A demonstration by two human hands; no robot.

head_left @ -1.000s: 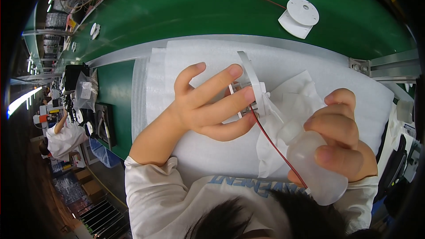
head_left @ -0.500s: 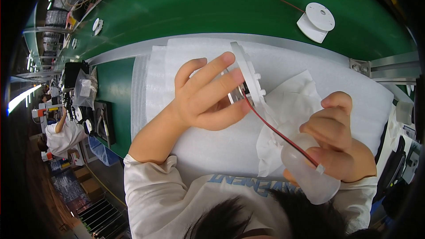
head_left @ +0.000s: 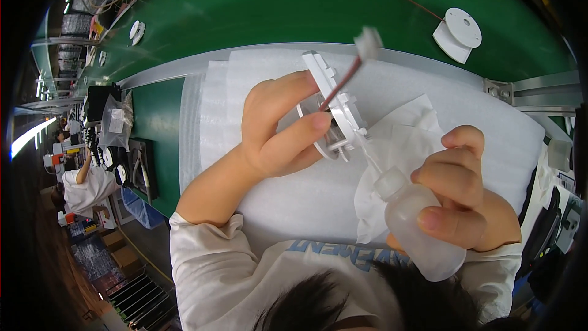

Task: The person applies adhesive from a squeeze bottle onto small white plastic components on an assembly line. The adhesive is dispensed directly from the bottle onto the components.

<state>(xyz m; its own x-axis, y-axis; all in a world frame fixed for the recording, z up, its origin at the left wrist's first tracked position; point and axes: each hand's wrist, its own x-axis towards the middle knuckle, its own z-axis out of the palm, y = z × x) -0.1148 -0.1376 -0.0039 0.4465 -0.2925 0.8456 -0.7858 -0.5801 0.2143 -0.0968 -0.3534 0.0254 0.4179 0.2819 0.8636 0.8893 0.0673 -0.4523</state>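
Note:
My left hand (head_left: 278, 125) grips a white plastic housing (head_left: 337, 104) tilted on edge above the padded work surface. From its middle a dark red cable (head_left: 342, 84) sticks up, ending in a blurred white connector (head_left: 369, 43). My right hand (head_left: 456, 187) is wrapped round a translucent squeeze bottle (head_left: 422, 233). Its narrow nozzle (head_left: 372, 154) points up and left, with the tip close to the housing's lower edge; whether they touch I cannot tell. Beneath the bottle, a crumpled white cloth or tissue (head_left: 407, 129) lies on the padding.
White foam sheeting (head_left: 245, 73) covers the bench. Beyond a metal rail (head_left: 294, 50) runs a green belt (head_left: 275, 6), carrying a similar white housing with a cable (head_left: 462, 27) and smaller white parts (head_left: 137, 32) at far left. A bagged item (head_left: 116, 122) and a distant person (head_left: 89, 190) are at left.
The cable has flipped from hanging toward my right hand to sticking up and away. My left hand has turned the housing slightly. The bottle's nozzle now shows. The housing on the belt has shifted right.

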